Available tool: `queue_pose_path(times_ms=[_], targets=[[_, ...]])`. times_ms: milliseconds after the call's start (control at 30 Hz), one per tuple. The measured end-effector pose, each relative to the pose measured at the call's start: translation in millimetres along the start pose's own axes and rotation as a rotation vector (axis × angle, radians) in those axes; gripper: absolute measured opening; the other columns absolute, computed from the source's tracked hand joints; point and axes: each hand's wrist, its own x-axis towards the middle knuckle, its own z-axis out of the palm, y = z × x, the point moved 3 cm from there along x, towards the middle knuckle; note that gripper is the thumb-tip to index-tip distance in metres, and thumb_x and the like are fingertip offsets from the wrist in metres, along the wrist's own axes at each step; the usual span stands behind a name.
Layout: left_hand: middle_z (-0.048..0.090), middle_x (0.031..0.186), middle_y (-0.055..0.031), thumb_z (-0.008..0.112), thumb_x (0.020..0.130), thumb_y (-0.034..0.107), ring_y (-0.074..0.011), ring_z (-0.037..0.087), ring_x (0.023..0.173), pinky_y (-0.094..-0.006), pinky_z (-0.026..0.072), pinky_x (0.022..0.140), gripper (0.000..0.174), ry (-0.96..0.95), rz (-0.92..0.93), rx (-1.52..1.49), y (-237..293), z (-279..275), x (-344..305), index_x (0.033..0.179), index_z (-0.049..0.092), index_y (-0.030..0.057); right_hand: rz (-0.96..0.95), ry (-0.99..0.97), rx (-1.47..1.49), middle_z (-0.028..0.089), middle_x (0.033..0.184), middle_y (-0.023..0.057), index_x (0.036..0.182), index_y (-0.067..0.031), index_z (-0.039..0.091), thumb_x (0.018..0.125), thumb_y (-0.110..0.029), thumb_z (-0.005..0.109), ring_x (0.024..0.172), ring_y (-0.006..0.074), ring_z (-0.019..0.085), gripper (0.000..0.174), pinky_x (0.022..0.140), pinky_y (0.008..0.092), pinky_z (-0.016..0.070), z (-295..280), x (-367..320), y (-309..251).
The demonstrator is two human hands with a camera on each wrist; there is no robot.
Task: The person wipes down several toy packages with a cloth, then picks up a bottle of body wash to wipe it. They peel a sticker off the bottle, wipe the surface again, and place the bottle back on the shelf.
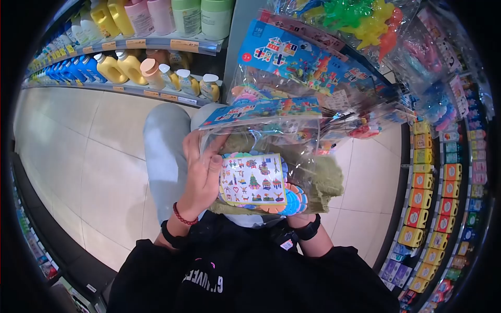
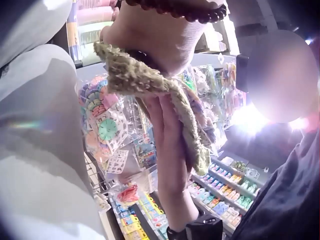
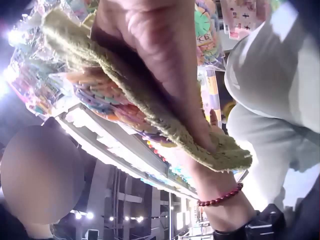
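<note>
In the head view, a clear bag (image 1: 300, 141) with a blue header holds colourful round pieces and a picture card (image 1: 253, 180). My left hand (image 1: 198, 175) grips the bag's left edge, its thumb along the front. A fuzzy green cloth (image 1: 329, 177) lies beneath the bag. My right hand is hidden under the cloth there; in the left wrist view the right hand (image 2: 172, 145) lies against the cloth (image 2: 135, 75) with long, straight fingers. The right wrist view shows my right hand (image 3: 155, 55) flat along the cloth's underside (image 3: 145, 107).
Similar bags with blue headers (image 1: 276, 49) hang just beyond, beside a bag of bright toys (image 1: 360, 21). Shelves of bottles (image 1: 112, 68) stand at the left, with rows of packages (image 1: 417, 208) at the right. My knees (image 1: 167, 141) are bent above the tiled floor (image 1: 104, 172).
</note>
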Motion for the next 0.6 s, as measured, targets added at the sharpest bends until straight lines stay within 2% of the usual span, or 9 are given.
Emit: queue_pose_path(times_ms=[167,233,333,400,433,500,533,567,600], targets=[[0.039,0.125,-0.0201,0.036,0.095,0.026,-0.0377,0.032,0.116,-0.0463,0.0252,0.1,0.037,-0.035,0.052,0.162,4,4,3,0.121,0.055,0.0065,0.014,0.03,-0.267,0.051,0.122,0.0079,0.129,-0.0064,0.042,0.084,-0.017,0.059,0.106,0.0192,0.053,0.049,0.091,0.0357,0.0435,-6,-4,-7],[0.039,0.126,-0.0208,0.037,0.094,0.024,-0.0386,0.033,0.116,-0.047,0.0256,0.1,0.036,-0.054,0.076,0.23,-1,5,2,0.119,0.056,0.0061,-0.028,-0.015,-0.253,0.051,0.122,0.0077,0.129,-0.0063,0.042,0.083,-0.016,0.061,0.106,0.0189,0.053,0.051,0.091,0.0354,0.043,-5,-2,-17],[0.038,0.126,-0.0217,0.038,0.093,0.023,-0.0394,0.034,0.116,-0.0469,0.027,0.099,0.035,-0.093,0.037,0.173,-9,6,1,0.117,0.057,0.006,-0.227,-0.185,-0.081,0.058,0.107,0.0053,0.121,-0.0011,0.047,0.075,-0.008,0.07,0.093,0.0137,0.055,0.051,0.078,0.0288,0.048,3,3,-34],[0.038,0.127,-0.022,0.038,0.093,0.023,-0.0395,0.034,0.118,-0.0456,0.0281,0.099,0.036,-0.066,-0.045,0.093,-16,7,-2,0.118,0.056,0.0028,-0.183,-0.254,0.098,0.058,0.106,0.0058,0.121,0.0006,0.046,0.075,-0.01,0.072,0.092,0.0123,0.056,0.055,0.077,0.0272,0.0488,-6,8,-32],[0.038,0.127,-0.0222,0.038,0.093,0.022,-0.0395,0.033,0.118,-0.0449,0.0286,0.1,0.037,-0.055,-0.088,0.05,-19,8,-5,0.118,0.055,0.0012,-0.069,-0.271,0.224,0.057,0.111,0.007,0.125,0.0006,0.044,0.076,-0.015,0.071,0.095,0.0126,0.055,0.058,0.08,0.0279,0.0479,-17,11,-19],[0.037,0.129,-0.0225,0.037,0.093,0.023,-0.0393,0.036,0.119,-0.0426,0.0302,0.1,0.039,-0.076,-0.033,0.042,-16,8,-4,0.119,0.053,-0.0032,0.051,-0.273,0.318,0.057,0.113,0.0073,0.125,-0.0001,0.045,0.074,-0.016,0.074,0.096,0.0125,0.056,0.062,0.085,0.0291,0.0466,-31,17,-8],[0.036,0.129,-0.0226,0.037,0.094,0.023,-0.0392,0.037,0.12,-0.0414,0.031,0.1,0.041,-0.084,-0.005,0.04,-15,8,-4,0.12,0.051,-0.0055,-0.011,-0.247,0.243,0.057,0.113,0.007,0.125,0.0001,0.045,0.073,-0.015,0.075,0.096,0.0123,0.055,0.062,0.085,0.029,0.0466,-34,17,-11],[0.034,0.134,-0.0224,0.035,0.095,0.022,-0.0374,0.041,0.121,-0.0385,0.0318,0.101,0.046,-0.112,-0.055,-0.091,-17,11,-6,0.128,0.039,-0.0098,-0.072,-0.224,0.167,0.057,0.112,0.0068,0.125,0.0003,0.045,0.072,-0.015,0.075,0.097,0.012,0.055,0.062,0.085,0.0289,0.0465,-37,18,-14],[0.034,0.134,-0.0223,0.034,0.095,0.021,-0.0365,0.042,0.121,-0.0382,0.0318,0.102,0.047,-0.113,-0.069,-0.19,-17,15,-8,0.131,0.034,-0.0093,-0.13,-0.202,0.09,0.057,0.112,0.0066,0.124,0.0005,0.046,0.072,-0.014,0.076,0.097,0.0118,0.055,0.062,0.085,0.0288,0.0464,-38,17,-16]])
